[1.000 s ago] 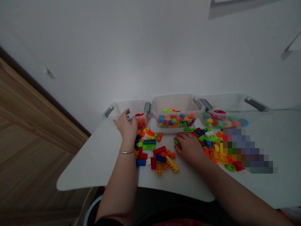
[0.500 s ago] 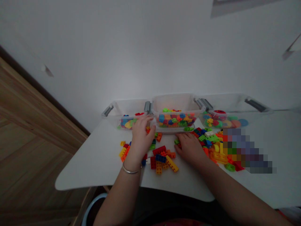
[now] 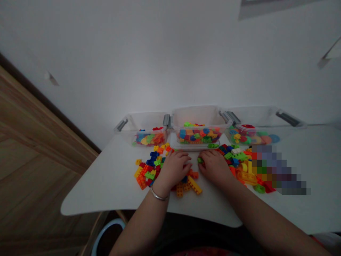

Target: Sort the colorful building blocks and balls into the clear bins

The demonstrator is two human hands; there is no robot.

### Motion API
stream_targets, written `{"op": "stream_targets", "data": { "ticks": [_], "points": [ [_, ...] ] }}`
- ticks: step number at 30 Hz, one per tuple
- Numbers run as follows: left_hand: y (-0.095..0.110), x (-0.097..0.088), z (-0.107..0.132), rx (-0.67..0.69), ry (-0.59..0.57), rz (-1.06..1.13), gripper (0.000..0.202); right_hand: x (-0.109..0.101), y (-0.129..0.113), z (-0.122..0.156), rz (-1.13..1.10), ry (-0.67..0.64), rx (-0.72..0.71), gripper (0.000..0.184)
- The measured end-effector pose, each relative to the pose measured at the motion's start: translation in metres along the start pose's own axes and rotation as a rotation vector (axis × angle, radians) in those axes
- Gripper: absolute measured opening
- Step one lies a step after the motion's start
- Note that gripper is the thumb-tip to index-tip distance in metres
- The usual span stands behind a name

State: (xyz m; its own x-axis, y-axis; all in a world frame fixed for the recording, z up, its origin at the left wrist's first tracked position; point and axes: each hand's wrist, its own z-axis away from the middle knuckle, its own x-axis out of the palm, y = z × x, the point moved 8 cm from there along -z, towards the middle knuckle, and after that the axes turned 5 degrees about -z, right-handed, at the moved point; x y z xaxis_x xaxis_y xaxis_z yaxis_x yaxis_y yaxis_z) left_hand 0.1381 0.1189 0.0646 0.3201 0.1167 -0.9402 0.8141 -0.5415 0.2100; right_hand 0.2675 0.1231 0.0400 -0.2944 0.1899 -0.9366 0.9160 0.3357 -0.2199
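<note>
My left hand point(image 3: 174, 169) lies palm down on the loose plastic building bricks in the middle of the white table point(image 3: 101, 192), with a metal bangle point(image 3: 159, 195) on its wrist. A pile of mixed bricks point(image 3: 147, 174) spreads to its left. My right hand point(image 3: 214, 167) rests close beside it, its fingertips at a small green brick point(image 3: 200, 160). A long yellow brick point(image 3: 194, 185) lies just below the gap between my hands. Whether either hand grips anything is hidden by the fingers.
Three clear plastic bins with grey clips stand in a row along the far table edge, holding colored pieces: left bin point(image 3: 149, 122), middle bin point(image 3: 198, 115), right bin point(image 3: 253, 115). More bricks lie to the right. Wood flooring lies left; a blue-rimmed round container point(image 3: 106, 227) sits below the near edge.
My left hand has moved from beside the left bin down and right to the middle bricks. The bricks left of it now show as a pile. My right hand has not visibly moved.
</note>
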Motion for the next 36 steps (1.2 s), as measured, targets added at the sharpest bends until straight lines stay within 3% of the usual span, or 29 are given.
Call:
{"op": "stream_targets", "data": {
  "ticks": [7, 12, 18, 22, 25, 29, 33, 36],
  "points": [
    [-0.008, -0.006, 0.000, -0.040, 0.098, 0.026, 0.017, -0.008, -0.006, 0.000, -0.038, 0.027, -0.036, 0.021],
    [-0.007, -0.013, 0.003, -0.035, 0.154, 0.024, 0.016, -0.028, -0.011, 0.002, -0.179, 0.203, -0.039, 0.015],
    [-0.008, -0.018, 0.007, -0.036, 0.194, 0.006, 0.018, -0.079, 0.007, 0.004, -0.457, 0.516, -0.077, 0.017],
    [-0.009, -0.019, 0.008, -0.027, 0.210, 0.011, 0.020, -0.119, 0.037, -0.005, -0.448, 0.693, 0.001, 0.024],
    [-0.010, -0.019, 0.008, -0.016, 0.214, 0.016, 0.020, -0.136, 0.056, -0.022, -0.427, 0.735, 0.040, 0.028],
    [-0.010, -0.019, 0.008, -0.004, 0.209, 0.011, 0.021, -0.141, 0.074, -0.061, -0.381, 0.657, 0.126, 0.027],
    [-0.007, -0.019, 0.008, 0.003, 0.210, 0.006, 0.021, -0.126, 0.091, -0.100, -0.333, 0.442, 0.287, 0.029],
    [-0.006, -0.020, 0.007, 0.004, 0.214, 0.006, 0.020, -0.110, 0.094, -0.120, -0.212, 0.234, 0.327, 0.027]
  ]
}}
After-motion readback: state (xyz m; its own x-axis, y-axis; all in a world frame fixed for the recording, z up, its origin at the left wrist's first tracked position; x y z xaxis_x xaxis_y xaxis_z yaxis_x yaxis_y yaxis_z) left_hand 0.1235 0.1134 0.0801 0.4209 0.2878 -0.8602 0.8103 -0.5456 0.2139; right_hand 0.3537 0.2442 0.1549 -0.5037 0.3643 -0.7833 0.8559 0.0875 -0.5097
